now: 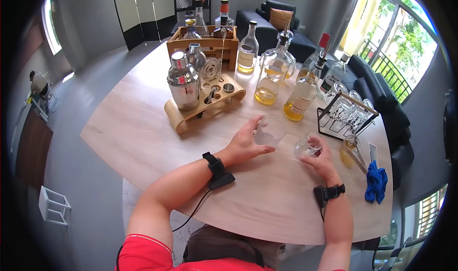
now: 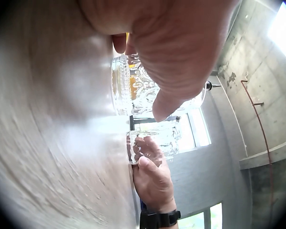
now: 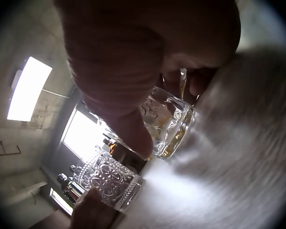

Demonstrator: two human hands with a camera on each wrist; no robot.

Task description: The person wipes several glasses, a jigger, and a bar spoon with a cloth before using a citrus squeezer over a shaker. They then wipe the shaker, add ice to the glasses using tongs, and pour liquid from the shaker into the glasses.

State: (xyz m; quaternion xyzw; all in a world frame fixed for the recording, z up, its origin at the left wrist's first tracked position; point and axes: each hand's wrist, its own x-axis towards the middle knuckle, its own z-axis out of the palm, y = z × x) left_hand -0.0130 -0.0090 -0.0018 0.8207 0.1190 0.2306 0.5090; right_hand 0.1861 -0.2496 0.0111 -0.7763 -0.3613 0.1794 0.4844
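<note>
Near the middle of the table, my left hand (image 1: 244,140) holds a clear embossed glass (image 1: 271,131), thumb on the near side. Its raised swirl pattern and beaded band near the base show in the left wrist view on that same glass (image 2: 142,93). To its right, my right hand (image 1: 324,161) grips a smaller clear glass (image 1: 303,148) with thumb and fingers around it. That thick-bottomed glass (image 3: 169,126) has wavy sides in the right wrist view. Both glasses are upright, at or close over the tabletop, with a gap between them. The palms hide part of each.
A bamboo stand (image 1: 191,116) carries a cocktail shaker (image 1: 184,82) and bar tools. Behind are a wooden crate (image 1: 229,51) and several liquor bottles (image 1: 299,97). On the right stand a rack (image 1: 329,128) of glasses, tongs (image 1: 357,159) and a blue cloth (image 1: 376,182).
</note>
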